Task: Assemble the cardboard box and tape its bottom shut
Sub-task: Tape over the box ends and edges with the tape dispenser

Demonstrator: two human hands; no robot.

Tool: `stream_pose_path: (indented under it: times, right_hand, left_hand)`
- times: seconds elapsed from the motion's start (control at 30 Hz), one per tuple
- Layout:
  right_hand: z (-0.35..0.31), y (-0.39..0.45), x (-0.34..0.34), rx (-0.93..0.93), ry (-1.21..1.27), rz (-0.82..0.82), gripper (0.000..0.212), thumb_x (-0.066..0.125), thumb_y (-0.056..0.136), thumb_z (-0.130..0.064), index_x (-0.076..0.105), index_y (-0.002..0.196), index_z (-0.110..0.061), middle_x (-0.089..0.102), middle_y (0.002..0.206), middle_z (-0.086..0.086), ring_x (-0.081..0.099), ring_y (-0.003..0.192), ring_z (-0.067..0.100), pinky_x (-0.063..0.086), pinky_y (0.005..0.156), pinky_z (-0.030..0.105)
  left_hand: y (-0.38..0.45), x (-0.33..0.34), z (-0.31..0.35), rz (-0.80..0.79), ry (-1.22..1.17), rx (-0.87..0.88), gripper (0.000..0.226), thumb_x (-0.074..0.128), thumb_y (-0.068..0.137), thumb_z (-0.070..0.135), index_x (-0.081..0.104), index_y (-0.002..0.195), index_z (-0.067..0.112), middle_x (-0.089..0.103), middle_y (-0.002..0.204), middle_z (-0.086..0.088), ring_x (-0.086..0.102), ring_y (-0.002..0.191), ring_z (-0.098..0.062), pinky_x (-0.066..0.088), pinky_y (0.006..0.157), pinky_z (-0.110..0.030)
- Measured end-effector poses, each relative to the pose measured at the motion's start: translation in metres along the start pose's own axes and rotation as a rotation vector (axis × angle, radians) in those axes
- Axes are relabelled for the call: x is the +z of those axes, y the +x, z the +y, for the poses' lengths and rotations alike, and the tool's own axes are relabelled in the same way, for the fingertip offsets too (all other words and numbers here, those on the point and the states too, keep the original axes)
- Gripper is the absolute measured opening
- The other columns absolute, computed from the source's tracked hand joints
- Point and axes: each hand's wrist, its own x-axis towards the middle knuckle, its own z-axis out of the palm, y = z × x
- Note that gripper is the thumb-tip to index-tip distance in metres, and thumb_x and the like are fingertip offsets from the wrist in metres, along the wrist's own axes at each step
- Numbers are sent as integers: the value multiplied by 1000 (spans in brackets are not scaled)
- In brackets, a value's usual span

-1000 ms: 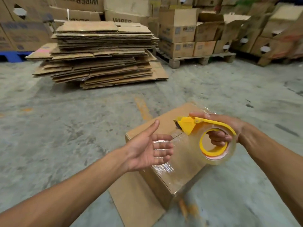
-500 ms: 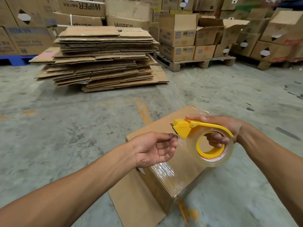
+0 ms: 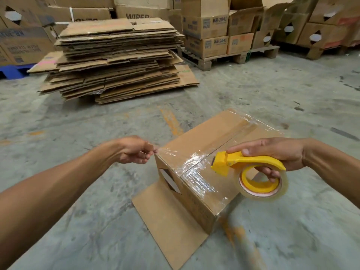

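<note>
A brown cardboard box [image 3: 206, 133] stands on the concrete floor with its flaps closed on top and clear tape along the seam. One loose flap [image 3: 167, 225] lies flat on the floor in front. My right hand [image 3: 272, 152] grips a yellow tape dispenser [image 3: 251, 172] with a clear tape roll, held over the box's near right side. My left hand [image 3: 134, 151] is at the box's left top corner, pinching the free end of the tape. A clear strip of tape [image 3: 187, 162] stretches from the dispenser across the box top to my left fingers.
A tall pile of flattened cardboard [image 3: 116, 59] lies on the floor ahead to the left. Stacked boxes on a wooden pallet [image 3: 229, 59] stand behind it to the right, with more boxes [image 3: 321, 26] along the back. Concrete floor surrounds the box.
My left hand closed on the tape end at the dispenser and pulled it leftward to the box's left corner, drawing out a strip. The right hand with the dispenser moved a little right and down.
</note>
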Motion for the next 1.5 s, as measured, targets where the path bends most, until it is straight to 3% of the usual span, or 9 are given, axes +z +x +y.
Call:
stream_pose_path:
  times: [0.07, 0.27, 0.43, 0.6, 0.83, 1.03, 1.17, 1.33, 1.5]
  right_hand:
    - [3, 10, 15, -34, 6, 31, 38, 60, 89, -25, 66, 127, -27, 68, 77, 15, 53, 43, 16, 49, 37, 25]
    - [6, 49, 65, -139, 2, 186, 30, 65, 93, -23, 67, 123, -27, 70, 74, 15, 55, 42, 23, 51, 43, 28]
    - [17, 73, 92, -169, 77, 246, 27, 66, 93, -21, 68, 120, -25, 69, 82, 22, 56, 44, 25, 49, 42, 27]
    - [28, 86, 101, -173, -45, 358, 25, 69, 91, -29, 73, 115, -30, 63, 81, -23, 59, 50, -11, 46, 47, 9]
    - [26, 85, 104, -163, -44, 365, 24, 71, 89, -30, 74, 112, -32, 63, 80, -24, 59, 51, -9, 47, 49, 11]
    - [25, 82, 106, -162, 47, 329, 24, 69, 91, -23, 72, 114, -29, 72, 84, 0, 59, 50, 18, 50, 44, 26]
    - [26, 81, 104, -157, -10, 340, 24, 68, 91, -26, 73, 114, -30, 71, 88, 4, 58, 45, 9, 47, 44, 23]
    - [23, 74, 106, -144, 97, 299, 26, 65, 93, -19, 70, 118, -27, 67, 74, 21, 54, 40, 23, 47, 40, 28]
    - [20, 75, 106, -143, 79, 301, 26, 66, 93, -19, 70, 117, -26, 67, 73, 21, 53, 41, 26, 49, 40, 29]
  left_hand:
    - [21, -1, 2, 71, 97, 55, 13, 52, 97, 10, 64, 92, 8, 50, 67, -1, 46, 54, -10, 50, 55, -23]
    - [71, 8, 7, 248, 293, 267, 15, 49, 99, 18, 58, 87, 16, 54, 94, -1, 49, 89, -17, 49, 70, -33]
    - [93, 5, -9, 221, 239, 235, 21, 44, 101, 17, 54, 83, 17, 47, 86, 3, 41, 73, -10, 57, 81, -45]
    - [102, 6, -16, 196, 186, 250, 20, 46, 101, 17, 57, 85, 15, 43, 84, 1, 40, 66, -12, 60, 56, -35]
    - [117, 3, -29, 156, 122, 210, 19, 46, 102, 20, 59, 89, 17, 48, 89, -2, 40, 67, -14, 59, 59, -33]
    - [121, 7, -39, 135, 72, 117, 17, 49, 98, 31, 66, 96, 29, 55, 107, 2, 47, 93, -18, 53, 76, -37]
    - [114, -1, -57, 120, 77, 70, 50, 51, 98, 32, 37, 146, 41, 47, 133, -4, 45, 129, -32, 50, 81, -40]
    - [115, -5, -72, 275, -194, 367, 48, 29, 104, 44, 38, 149, 27, 51, 143, -9, 50, 129, -25, 40, 107, -42]
    - [101, 10, -62, 119, -198, 530, 58, 18, 101, 57, 48, 142, 30, 58, 139, -2, 56, 123, -14, 39, 109, -37]
